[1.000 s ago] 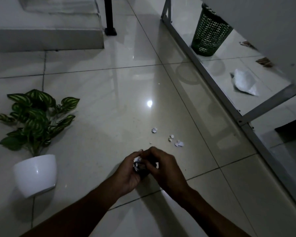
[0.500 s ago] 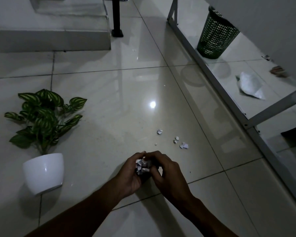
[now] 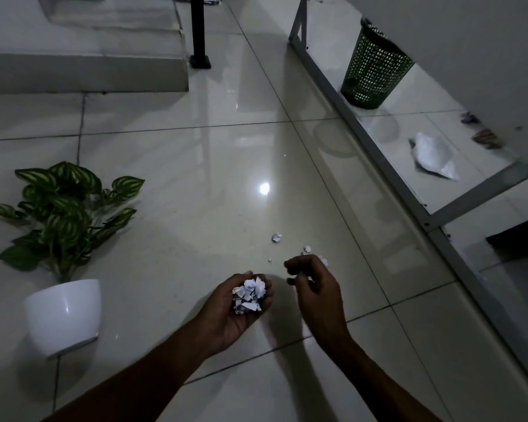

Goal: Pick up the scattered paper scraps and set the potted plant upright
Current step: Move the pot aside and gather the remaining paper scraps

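Observation:
My left hand [image 3: 230, 312] is cupped palm-up low over the tiled floor, holding a wad of white paper scraps [image 3: 249, 295]. My right hand [image 3: 313, 283] hovers just to its right with loosely curled fingers and nothing in it. Beyond its fingertips lie loose scraps: one [image 3: 276, 237] further out, another [image 3: 306, 249] nearer, and one [image 3: 324, 261] partly hidden by the fingers. At the left, the potted plant with striped green leaves [image 3: 64, 208] rests tipped in its white pot [image 3: 63, 315].
A green mesh waste basket [image 3: 374, 71] stands at the back right behind a grey metal frame [image 3: 378, 166]. A larger crumpled white paper [image 3: 433, 155] lies past that frame. A black post [image 3: 199, 32] and a raised step [image 3: 83, 71] are at the back.
My hands were pressed together around the scraps; now the right hand has pulled away to the right and forward, towards the loose scraps. The left hand keeps the wad.

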